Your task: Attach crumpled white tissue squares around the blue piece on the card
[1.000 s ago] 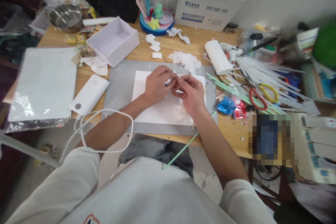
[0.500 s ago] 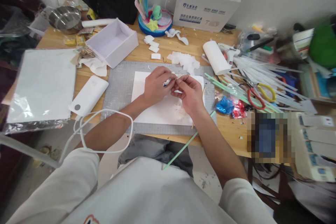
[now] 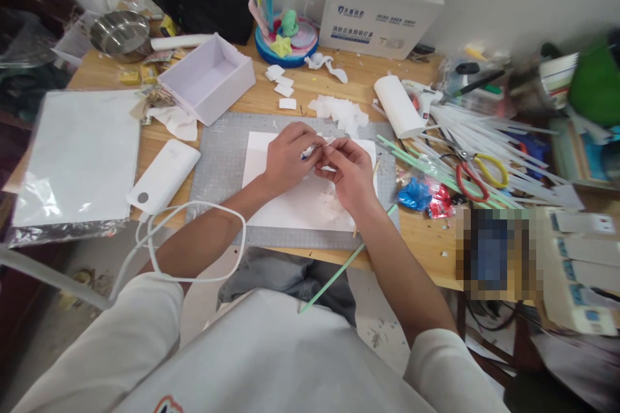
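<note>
My left hand (image 3: pixel 292 156) and my right hand (image 3: pixel 349 171) meet over a white sheet of paper (image 3: pixel 290 210) on a grey cutting mat (image 3: pixel 217 161). Between their fingertips is a small crumpled white piece (image 3: pixel 307 152), which looks like tissue; a speck of blue shows beside it. Both hands are closed in a pinch, and the fingers cover most of the piece. Brownish smudges mark the sheet below my right hand. A thin green stick (image 3: pixel 334 279) slants from under my right forearm toward my shirt. Torn white tissue (image 3: pixel 341 114) lies just beyond the hands.
A white power bank (image 3: pixel 167 174) with a looping cable (image 3: pixel 241 232) is at the left, near an open box (image 3: pixel 213 80). Scissors (image 3: pixel 469 174), several plastic strips (image 3: pixel 484 132) and a tissue roll (image 3: pixel 398 105) crowd the right. Behind stands a colourful clay model (image 3: pixel 285 45).
Almost nothing differs. My right fingers have shifted very slightly at the white piece, and both hands stay in the same place.
</note>
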Tool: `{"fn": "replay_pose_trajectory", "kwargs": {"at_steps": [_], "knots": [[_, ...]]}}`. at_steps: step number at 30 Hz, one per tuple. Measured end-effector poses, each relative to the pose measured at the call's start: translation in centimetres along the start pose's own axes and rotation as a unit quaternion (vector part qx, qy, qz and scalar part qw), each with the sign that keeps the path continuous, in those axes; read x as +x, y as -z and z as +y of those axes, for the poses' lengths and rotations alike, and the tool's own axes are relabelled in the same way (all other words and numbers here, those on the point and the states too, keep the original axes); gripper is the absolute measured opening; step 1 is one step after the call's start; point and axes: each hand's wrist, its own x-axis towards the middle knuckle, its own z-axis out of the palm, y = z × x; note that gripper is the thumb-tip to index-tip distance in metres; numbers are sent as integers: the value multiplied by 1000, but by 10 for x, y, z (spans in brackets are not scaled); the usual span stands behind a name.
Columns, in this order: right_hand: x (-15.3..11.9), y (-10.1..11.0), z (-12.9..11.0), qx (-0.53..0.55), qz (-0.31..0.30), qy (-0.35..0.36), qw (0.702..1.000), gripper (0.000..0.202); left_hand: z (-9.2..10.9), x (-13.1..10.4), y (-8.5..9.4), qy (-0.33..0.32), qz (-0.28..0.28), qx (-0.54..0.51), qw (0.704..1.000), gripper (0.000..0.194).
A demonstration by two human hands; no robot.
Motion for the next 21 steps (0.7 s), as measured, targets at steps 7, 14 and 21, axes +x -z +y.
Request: {"fn": "replay_pose_trajectory", "kwargs": {"at_steps": [7, 14, 21], "knots": [[0, 0, 1, 7, -1, -4, 1000, 25, 0, -1, 1, 2, -18, 13, 1000, 10], [0, -1, 0, 4, -1, -5, 1000, 25, -1, -1, 0, -23, 3, 13, 1000, 11], [-1, -2, 0, 1, 9, -4, 1000, 25, -1, 0, 1, -38, -7, 62, 997, 14]]}}
